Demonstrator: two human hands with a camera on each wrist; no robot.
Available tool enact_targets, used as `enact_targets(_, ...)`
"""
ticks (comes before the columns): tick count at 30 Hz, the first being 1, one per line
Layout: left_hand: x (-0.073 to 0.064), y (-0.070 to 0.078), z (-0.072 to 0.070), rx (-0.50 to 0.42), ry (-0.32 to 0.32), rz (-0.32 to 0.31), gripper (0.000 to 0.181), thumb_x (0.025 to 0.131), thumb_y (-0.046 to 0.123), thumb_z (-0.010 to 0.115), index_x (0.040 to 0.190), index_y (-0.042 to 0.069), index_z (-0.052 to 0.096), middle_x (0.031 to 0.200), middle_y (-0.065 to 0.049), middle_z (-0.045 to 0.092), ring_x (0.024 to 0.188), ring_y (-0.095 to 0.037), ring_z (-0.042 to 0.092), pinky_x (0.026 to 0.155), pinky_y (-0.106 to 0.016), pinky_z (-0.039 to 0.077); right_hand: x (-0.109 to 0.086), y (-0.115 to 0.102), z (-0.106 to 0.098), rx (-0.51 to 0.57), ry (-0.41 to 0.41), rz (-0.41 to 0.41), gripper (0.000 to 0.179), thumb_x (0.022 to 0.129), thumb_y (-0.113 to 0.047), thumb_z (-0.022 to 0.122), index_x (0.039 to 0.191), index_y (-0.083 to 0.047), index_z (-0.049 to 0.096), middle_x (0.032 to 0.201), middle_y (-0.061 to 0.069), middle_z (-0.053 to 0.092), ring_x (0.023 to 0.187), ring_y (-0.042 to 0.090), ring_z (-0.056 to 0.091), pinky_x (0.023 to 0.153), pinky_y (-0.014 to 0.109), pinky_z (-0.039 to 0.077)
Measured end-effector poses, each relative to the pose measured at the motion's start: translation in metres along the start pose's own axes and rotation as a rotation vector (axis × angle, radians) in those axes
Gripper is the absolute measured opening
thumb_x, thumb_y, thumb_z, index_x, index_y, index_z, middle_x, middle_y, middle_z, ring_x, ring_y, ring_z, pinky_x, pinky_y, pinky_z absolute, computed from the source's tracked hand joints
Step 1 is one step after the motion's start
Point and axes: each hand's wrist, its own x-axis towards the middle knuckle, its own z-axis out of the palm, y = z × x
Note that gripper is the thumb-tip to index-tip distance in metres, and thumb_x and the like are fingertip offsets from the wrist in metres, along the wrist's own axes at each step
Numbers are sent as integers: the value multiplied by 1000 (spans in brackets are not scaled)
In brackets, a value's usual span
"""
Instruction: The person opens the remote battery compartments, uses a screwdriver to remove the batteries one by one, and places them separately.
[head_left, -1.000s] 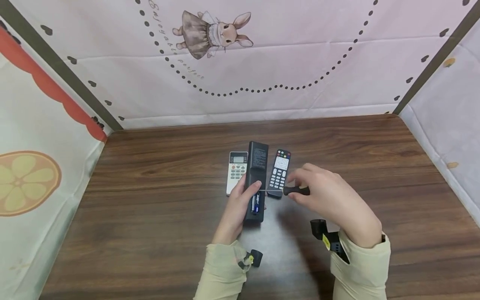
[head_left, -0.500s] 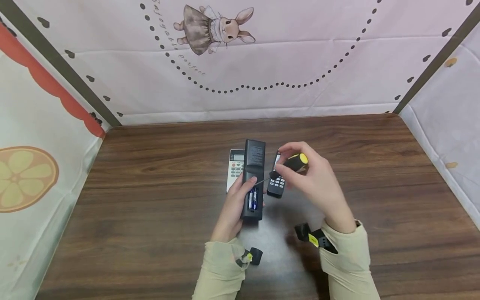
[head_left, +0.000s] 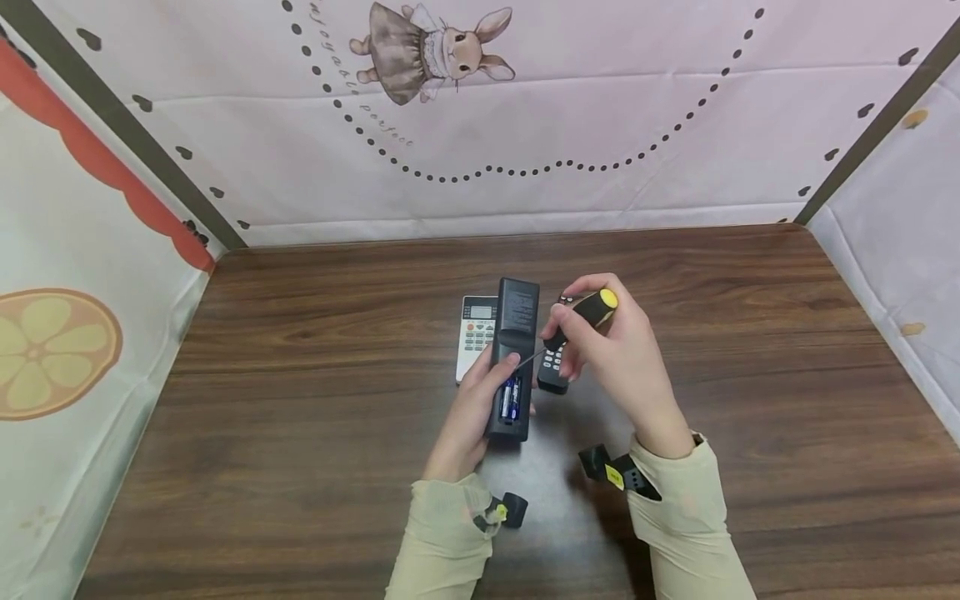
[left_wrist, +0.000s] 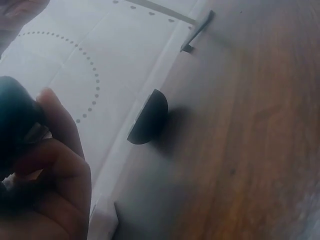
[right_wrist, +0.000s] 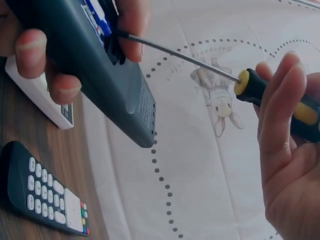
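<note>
My left hand [head_left: 476, 404] grips a black remote control [head_left: 517, 321], back side up and raised over the table. Its battery compartment is uncovered, and blue-and-silver batteries [head_left: 511, 398] lie inside. My right hand [head_left: 618, 350] holds a screwdriver [head_left: 594, 308] by its black-and-yellow handle. In the right wrist view the screwdriver's metal shaft [right_wrist: 185, 57] reaches to the end of the battery compartment, its tip right at the batteries, close to my left thumb. The left wrist view shows the left hand's curled fingers [left_wrist: 65, 175] dark and close up.
A white remote [head_left: 474, 333] lies on the wooden table [head_left: 337, 400], partly behind the held one. A black remote with white buttons [right_wrist: 45, 190] lies to the right, partly covered by my right hand in the head view. Printed cloth walls [head_left: 585, 125] enclose the table.
The screwdriver handle has swung from low and nearly level to raised and angled, its yellow end showing. My right hand has moved up and left. The left hand keeps holding the remote.
</note>
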Motion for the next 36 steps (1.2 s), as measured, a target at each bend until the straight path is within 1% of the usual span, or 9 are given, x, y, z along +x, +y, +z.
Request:
enact_targets(6,1,0,2,10,-17,-7,48,84,40,58,128,29,44,114,-27,50,85,-40,56,64,-38,51,1,0,-1,29,41,-14,26,89,-14,54,106,-2,39,78,19,60,42,31,52,42,38,49)
enact_targets(10,0,1,3,7,-26,-19,50,82,42,59,128,30,43,114,-25,51,83,-37,57,64,-38,51,0,-1,-1,27,67,-10,28,89,-14,55,107,-2,38,77,19,60,41,30,52,41,37,49)
enact_targets(13,0,0,4,2,-29,-29,49,82,42,59,127,28,43,111,-25,51,77,-33,58,63,-37,50,0,-1,-2,21,81,-3,28,89,-15,55,107,-2,38,77,19,60,41,29,52,41,36,49)
enact_targets(18,2,-1,4,-11,-41,-14,45,87,33,56,128,22,41,108,-29,49,74,-26,58,61,-37,50,1,1,-3,9,91,6,27,88,-14,55,107,-3,39,77,18,60,40,27,51,40,35,48)
enact_targets(23,3,-2,4,7,-45,-28,45,88,33,54,130,26,39,108,-27,49,72,-26,58,61,-37,50,2,2,-4,19,86,19,27,88,-14,55,107,-4,39,77,19,60,40,26,51,40,35,48)
enact_targets(26,2,-1,4,11,-34,-46,46,86,36,56,129,27,40,108,-26,50,71,-27,58,62,-37,50,2,3,-4,33,85,28,26,89,-14,55,107,-4,39,77,20,59,39,25,50,40,35,48)
enact_targets(31,0,0,4,14,-16,-76,53,80,42,62,127,28,42,108,-25,51,72,-28,59,63,-37,50,3,3,-5,46,92,39,27,89,-15,54,107,-3,38,77,21,59,38,23,49,38,32,47)
enact_targets(36,-1,-1,5,8,-17,-71,57,76,44,65,126,27,43,108,-26,50,70,-27,59,62,-37,50,3,4,-6,53,93,34,25,89,-14,54,107,-4,39,77,21,59,37,22,48,38,31,46)
